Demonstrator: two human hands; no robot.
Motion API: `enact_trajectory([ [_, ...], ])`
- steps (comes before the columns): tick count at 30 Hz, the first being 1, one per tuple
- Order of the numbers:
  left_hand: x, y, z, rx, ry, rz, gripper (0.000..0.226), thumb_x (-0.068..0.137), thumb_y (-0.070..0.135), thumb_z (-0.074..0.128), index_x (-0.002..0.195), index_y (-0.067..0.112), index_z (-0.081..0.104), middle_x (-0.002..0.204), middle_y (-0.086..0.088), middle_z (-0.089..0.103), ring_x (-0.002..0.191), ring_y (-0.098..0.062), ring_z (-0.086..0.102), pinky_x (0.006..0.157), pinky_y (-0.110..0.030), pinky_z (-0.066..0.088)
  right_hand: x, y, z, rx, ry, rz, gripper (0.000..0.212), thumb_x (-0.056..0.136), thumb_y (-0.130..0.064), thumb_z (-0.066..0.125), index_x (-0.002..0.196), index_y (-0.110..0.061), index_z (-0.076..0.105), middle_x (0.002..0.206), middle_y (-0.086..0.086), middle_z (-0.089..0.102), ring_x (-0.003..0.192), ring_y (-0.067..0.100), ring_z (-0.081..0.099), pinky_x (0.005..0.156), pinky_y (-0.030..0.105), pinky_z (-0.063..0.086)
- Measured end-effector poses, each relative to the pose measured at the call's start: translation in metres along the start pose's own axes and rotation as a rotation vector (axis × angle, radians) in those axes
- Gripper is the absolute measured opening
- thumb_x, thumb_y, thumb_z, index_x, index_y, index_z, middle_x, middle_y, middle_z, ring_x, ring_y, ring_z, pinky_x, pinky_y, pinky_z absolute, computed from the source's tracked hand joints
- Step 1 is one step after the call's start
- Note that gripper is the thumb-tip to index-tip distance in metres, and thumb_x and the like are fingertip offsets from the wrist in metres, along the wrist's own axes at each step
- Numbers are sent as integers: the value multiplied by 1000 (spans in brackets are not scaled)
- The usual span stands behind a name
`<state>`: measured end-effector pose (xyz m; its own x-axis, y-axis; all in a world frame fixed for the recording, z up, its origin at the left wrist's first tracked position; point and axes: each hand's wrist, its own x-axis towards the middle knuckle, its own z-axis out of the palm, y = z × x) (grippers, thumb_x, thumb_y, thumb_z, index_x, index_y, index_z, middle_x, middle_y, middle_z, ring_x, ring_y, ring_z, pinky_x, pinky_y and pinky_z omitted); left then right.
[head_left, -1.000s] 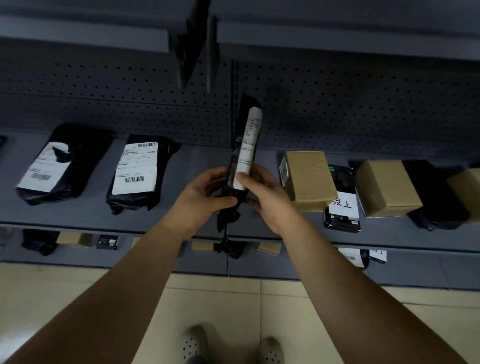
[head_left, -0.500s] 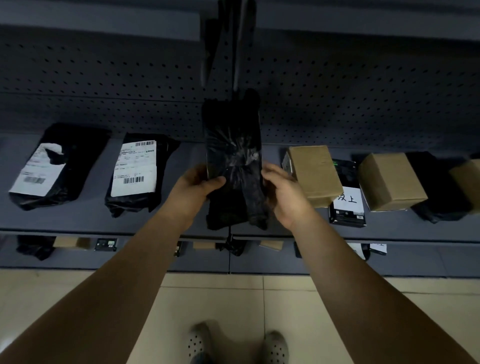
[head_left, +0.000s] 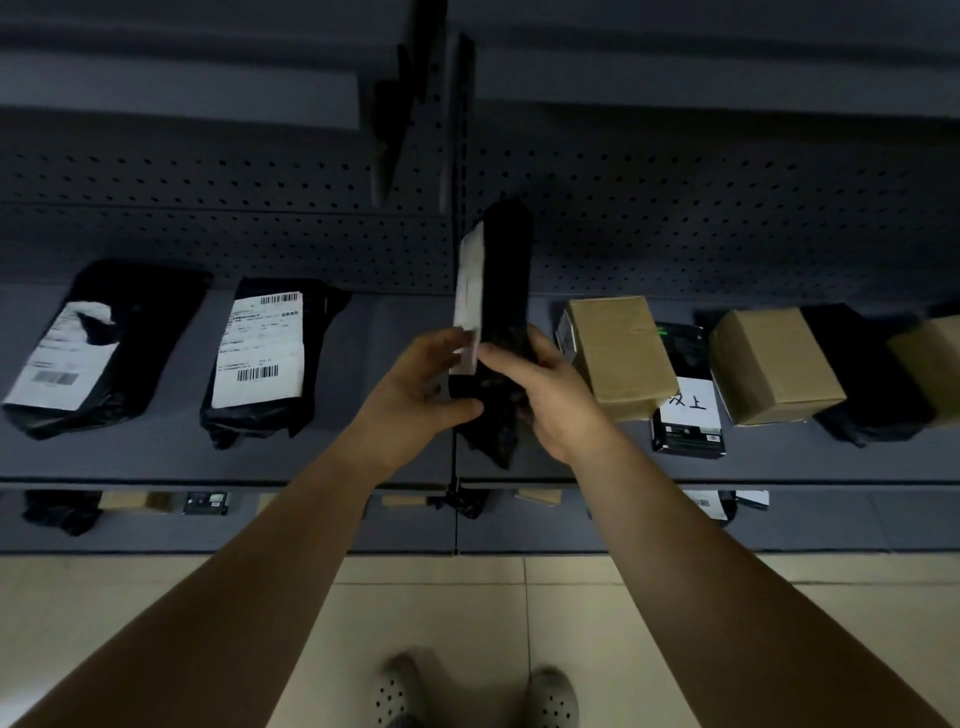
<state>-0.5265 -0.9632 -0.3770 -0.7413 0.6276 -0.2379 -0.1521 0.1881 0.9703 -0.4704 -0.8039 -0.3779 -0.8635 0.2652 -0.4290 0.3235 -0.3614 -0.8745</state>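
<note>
Grey metal shelf (head_left: 395, 332), perforated back panel. L to R on it: black plastic mailer bag w/ torn white label (head_left: 104, 348); second black mailer bag w/ barcode label (head_left: 265, 358), just beside; gap; brown cardboard box (head_left: 618, 353); flat black pack w/ handwritten white slip (head_left: 685, 415); second brown cardboard box (head_left: 769, 364); unlabelled black bag (head_left: 862, 374). Lower grey shelf (head_left: 311, 525) carries small pkgs, too dim to tell.

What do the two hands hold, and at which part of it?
A black parcel bag, upright and edge-on. The left hand and the right hand hold its lower part, one from each side.
</note>
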Motion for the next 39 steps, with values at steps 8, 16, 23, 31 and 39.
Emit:
enact_trajectory([
  [8, 6, 1, -9, -5, 248, -86, 45, 86, 11, 70, 128, 19, 57, 119, 5, 67, 109, -8, 62, 95, -26, 50, -5, 0, -25, 289, -50, 70, 36, 88, 1, 60, 123, -6, 63, 121, 16, 68, 107, 27, 65, 99, 41, 51],
  [16, 9, -15, -6, 106, 302, -75, 32, 85, 11, 71, 116, 19, 66, 108, 6, 71, 101, -8, 66, 91, -22, 52, -6, 3, -37, 10, 91, 24, 16, 85, -1, 70, 89, -16, 70, 93, 0, 73, 89, 12, 69, 82, 26, 55],
  [23, -4, -26, -15, 427, 354, -40, 45, 90, 35, 65, 132, 22, 55, 121, 9, 52, 111, -10, 55, 90, -24, 45, 8, 18, -31, -51, 266, 85, 13, 86, -10, 74, 91, -21, 70, 105, 3, 72, 97, 19, 68, 98, 36, 52],
  [31, -7, -37, -28, 508, 300, -3, 38, 89, 35, 66, 126, 29, 58, 120, 14, 50, 110, -11, 55, 89, -22, 43, 39, 39, -17, -475, 420, 141, 44, 91, -26, 70, 127, -4, 63, 129, 15, 64, 117, 29, 60, 97, 30, 47],
  [39, 9, -29, 2, 595, 176, 124, 36, 90, 30, 66, 126, 25, 59, 122, 17, 52, 108, -1, 47, 86, 2, 32, 11, 19, -26, -648, 451, -85, 46, 91, -26, 69, 133, -10, 58, 113, 7, 66, 105, 21, 62, 88, 18, 43],
])
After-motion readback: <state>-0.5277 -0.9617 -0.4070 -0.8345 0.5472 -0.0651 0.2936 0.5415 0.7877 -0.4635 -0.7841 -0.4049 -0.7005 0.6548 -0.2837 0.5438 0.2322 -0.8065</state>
